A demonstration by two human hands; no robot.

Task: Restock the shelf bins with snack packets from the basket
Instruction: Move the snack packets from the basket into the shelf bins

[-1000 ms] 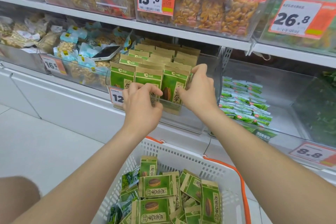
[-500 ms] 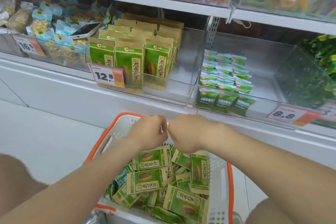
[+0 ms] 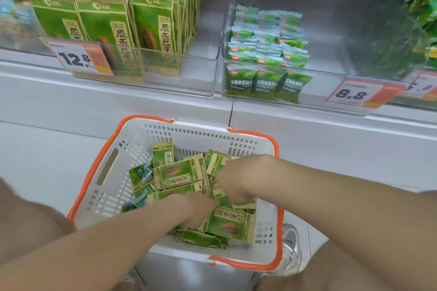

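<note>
Hands both down in the basket (image 3: 111,186): left hand (image 3: 201,207) and right hand (image 3: 234,182) dig into the loose green packets (image 3: 175,173), fingers buried, so can't tell if they're clamped on anything. Basket sits below the clear bin (image 3: 191,78), where more packets stand upright in rows.

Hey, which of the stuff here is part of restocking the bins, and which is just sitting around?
Job: white basket, seed packets in it, bin of standing seed packets, left hand, right hand.
Just there: 12.8 price tag, 8.8 price tag, shoe, green bags far right.
</note>
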